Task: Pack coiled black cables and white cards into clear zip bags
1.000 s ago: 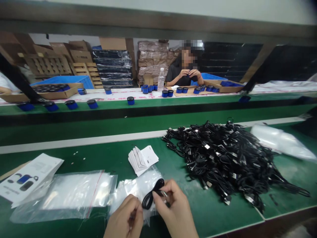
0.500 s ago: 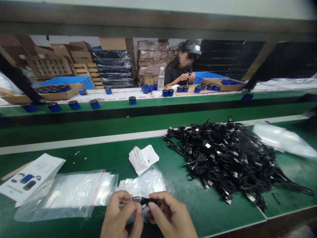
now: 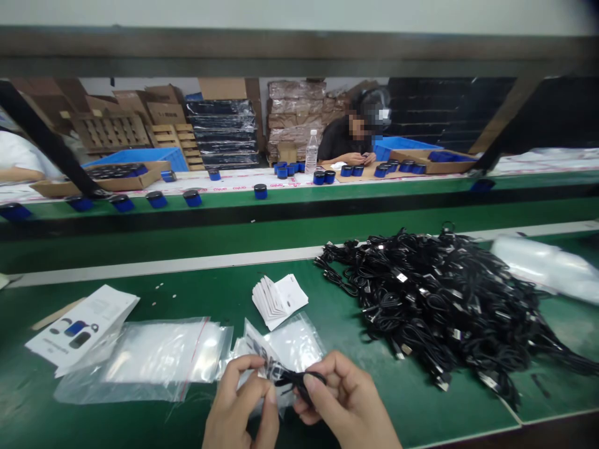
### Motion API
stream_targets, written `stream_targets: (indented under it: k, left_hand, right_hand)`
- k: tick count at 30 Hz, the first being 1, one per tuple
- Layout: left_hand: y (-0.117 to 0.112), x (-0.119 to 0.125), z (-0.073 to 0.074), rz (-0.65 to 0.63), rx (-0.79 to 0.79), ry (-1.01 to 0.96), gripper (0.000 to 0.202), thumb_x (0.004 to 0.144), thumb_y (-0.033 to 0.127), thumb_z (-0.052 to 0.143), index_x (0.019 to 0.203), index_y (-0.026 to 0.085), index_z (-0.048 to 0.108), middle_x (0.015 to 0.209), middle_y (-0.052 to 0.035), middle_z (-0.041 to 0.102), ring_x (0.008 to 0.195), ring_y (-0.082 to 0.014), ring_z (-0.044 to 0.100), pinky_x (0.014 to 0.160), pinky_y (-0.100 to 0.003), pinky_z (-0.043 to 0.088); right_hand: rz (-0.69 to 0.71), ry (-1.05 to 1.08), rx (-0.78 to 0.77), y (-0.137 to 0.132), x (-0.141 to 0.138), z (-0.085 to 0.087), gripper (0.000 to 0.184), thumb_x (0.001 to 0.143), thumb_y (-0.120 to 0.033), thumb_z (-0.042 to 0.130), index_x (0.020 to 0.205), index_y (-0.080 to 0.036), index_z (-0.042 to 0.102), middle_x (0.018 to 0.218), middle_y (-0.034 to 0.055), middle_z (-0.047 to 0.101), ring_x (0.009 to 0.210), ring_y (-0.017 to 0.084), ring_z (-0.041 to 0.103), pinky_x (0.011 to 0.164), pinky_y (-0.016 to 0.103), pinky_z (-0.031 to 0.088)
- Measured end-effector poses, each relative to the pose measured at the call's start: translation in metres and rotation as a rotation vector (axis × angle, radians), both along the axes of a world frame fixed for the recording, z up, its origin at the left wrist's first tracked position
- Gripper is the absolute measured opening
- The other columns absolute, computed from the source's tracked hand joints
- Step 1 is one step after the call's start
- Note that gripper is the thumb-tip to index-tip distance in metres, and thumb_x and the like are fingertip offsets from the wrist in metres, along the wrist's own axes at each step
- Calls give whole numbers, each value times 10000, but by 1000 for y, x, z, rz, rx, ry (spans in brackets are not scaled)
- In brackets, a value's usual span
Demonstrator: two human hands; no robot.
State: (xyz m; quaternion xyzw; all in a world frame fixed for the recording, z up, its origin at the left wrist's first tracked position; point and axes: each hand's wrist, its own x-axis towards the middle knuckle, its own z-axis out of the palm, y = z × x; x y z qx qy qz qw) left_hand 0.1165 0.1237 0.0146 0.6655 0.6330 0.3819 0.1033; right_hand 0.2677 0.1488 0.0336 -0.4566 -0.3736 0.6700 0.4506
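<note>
At the front edge of the table my left hand [image 3: 243, 399] is closed, pinching the edge of a small clear plastic bag [image 3: 256, 343] that shows a printed leaflet. My right hand [image 3: 349, 399] grips a coiled black cable [image 3: 299, 380] between thumb and fingers. The cable's left end meets the bag's opening near my left fingertips; how far inside it sits I cannot tell. Under and behind my hands lie more clear bags [image 3: 299, 340]. Just beyond them is a fanned stack of white booklets [image 3: 281, 299].
A large heap of black USB cables [image 3: 421, 299] covers the right side. Large clear bags [image 3: 154, 352] and a printed sheet [image 3: 82, 327] lie left. Across the belt are blue-and-black round items [image 3: 261, 191], a bottle [image 3: 311, 151] and a co-worker [image 3: 344, 140].
The bag with the leaflet now stands up beside my left fingers. My right hand has drawn a little away from the left, with the cable. The co-worker's head is bent lower.
</note>
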Motion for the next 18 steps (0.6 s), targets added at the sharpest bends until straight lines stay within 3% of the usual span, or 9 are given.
stream_targets:
  k: [5, 9, 13, 18]
  left_hand:
    - [0, 0, -1, -6, -4, -1, 256, 865, 281, 414, 686, 231, 591, 1117, -54, 548, 871, -162, 635, 693, -228, 491]
    - [1, 3, -2, -36, -28, -12, 243, 875, 261, 394, 712, 229, 571, 897, -18, 550, 711, -125, 621, 635, -210, 474]
    - [5, 5, -8, -52, 7, 13, 203, 880, 220, 385, 750, 224, 540, 902, -18, 561, 805, -148, 605, 700, -233, 459]
    - [8, 8, -9, -60, 58, 64, 187, 851, 179, 405, 709, 207, 524, 868, -24, 508, 796, -160, 565, 701, -257, 444]
  right_hand:
    - [47, -1, 41, 2, 5, 2, 424, 668, -556, 712, 727, -176, 533, 577, -8, 636, 530, 139, 650, 528, 243, 537]
    - [50, -45, 74, 5, 10, 1, 413, 684, -542, 709, 723, -173, 526, 562, 0, 646, 502, 125, 630, 513, 226, 527]
    - [-52, -92, 84, 4, 5, -12, 420, 678, -556, 703, 716, -179, 521, 567, 1, 641, 527, 144, 642, 509, 228, 526]
    - [-198, -461, 353, -4, -5, -33, 257, 799, -443, 600, 765, -191, 566, 556, -4, 623, 465, 135, 601, 490, 209, 481]
